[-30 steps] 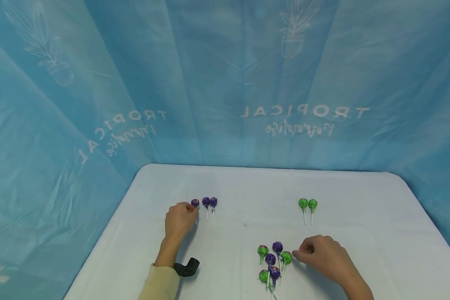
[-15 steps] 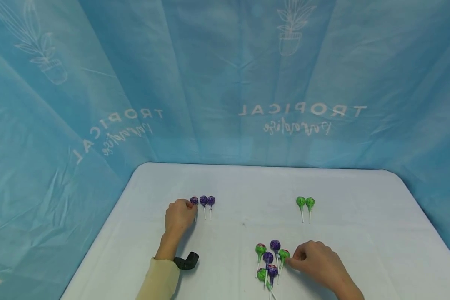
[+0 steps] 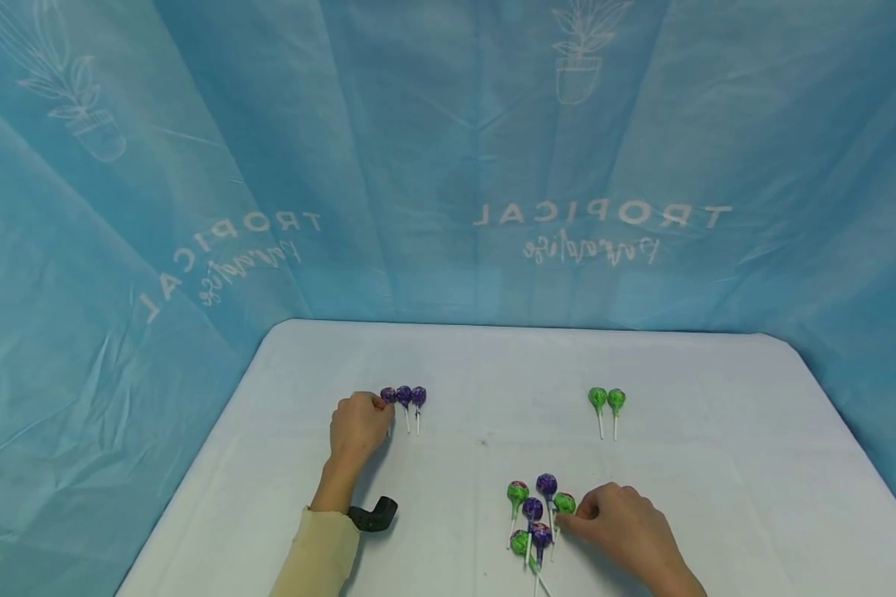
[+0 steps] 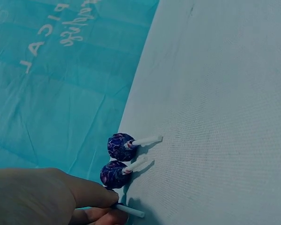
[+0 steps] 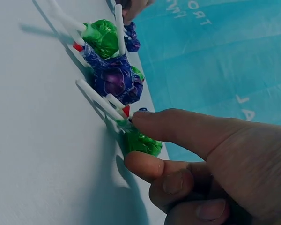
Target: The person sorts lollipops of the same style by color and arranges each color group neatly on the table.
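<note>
My left hand (image 3: 358, 427) pinches a purple-wrapped lollipop (image 3: 387, 395) at the left end of a short row. Its white stick (image 4: 132, 211) pokes out past the fingers in the left wrist view. Two more purple lollipops (image 4: 121, 146) lie close beside it, heads toward the far edge. My right hand (image 3: 627, 526) is at the right side of a mixed pile, thumb and index finger parted around a green lollipop (image 5: 143, 143). The thumb tip overlaps that lollipop's neck in the right wrist view, while the index fingertip stands apart below its head.
The pile also holds purple lollipops (image 3: 533, 509) and other green lollipops (image 3: 518, 492), with sticks crossing. Two green lollipops (image 3: 607, 400) lie side by side at the back right. Blue printed curtains (image 3: 448, 166) rise behind and left of the white table (image 3: 493, 356).
My right hand has moved left to the green lollipop at the pile's edge. My left hand has brought its purple lollipop closer to the other two. The head view has shifted slightly.
</note>
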Demonstrator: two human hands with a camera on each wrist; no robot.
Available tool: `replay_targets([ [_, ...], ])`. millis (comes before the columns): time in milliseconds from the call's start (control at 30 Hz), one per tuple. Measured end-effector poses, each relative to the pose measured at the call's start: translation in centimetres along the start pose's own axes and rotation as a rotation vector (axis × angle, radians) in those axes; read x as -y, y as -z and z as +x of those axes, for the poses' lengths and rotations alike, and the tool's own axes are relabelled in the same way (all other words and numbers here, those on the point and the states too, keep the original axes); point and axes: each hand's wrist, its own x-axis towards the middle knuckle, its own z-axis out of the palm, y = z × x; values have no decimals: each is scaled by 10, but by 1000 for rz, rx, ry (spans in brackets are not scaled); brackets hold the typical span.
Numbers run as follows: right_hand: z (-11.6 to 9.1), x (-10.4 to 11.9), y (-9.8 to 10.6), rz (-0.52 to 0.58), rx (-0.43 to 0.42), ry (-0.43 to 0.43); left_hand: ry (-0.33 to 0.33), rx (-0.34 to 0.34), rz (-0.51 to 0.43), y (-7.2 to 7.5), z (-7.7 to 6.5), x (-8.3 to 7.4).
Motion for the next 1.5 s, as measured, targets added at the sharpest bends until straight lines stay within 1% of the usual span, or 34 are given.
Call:
replay_targets([
  [133, -1, 0, -1, 6, -14, -5, -5, 3, -7, 0, 1, -1],
  [333, -2, 0, -4, 14, -41, 3, 2, 14, -3, 0, 3, 1],
  [500, -2, 1, -2, 7, -40, -22, 1, 14, 0, 1, 4, 2],
  [633, -2, 0, 1, 2, -32, -50, 4, 26, 1, 1, 3, 0],
  [800, -3, 1, -1, 10, -32, -50, 4, 31, 4, 1, 2, 1],
  [1033, -6, 6, -7, 19, -92, -38, 1, 12, -26, 0, 2, 3],
  [1200, -4, 7, -10, 50, -93, -86, 5, 22, -30, 1, 0, 5],
  [1267, -4, 8, -10, 62, -95, -104, 10, 16, -24, 2, 1, 5],
  [1400, -2, 8, -10, 67, -106, -117, 21, 6, -21, 6, 1, 5],
  [1500, -3, 9, -10, 66, -108, -127, 12, 11, -22, 8, 0, 4],
])
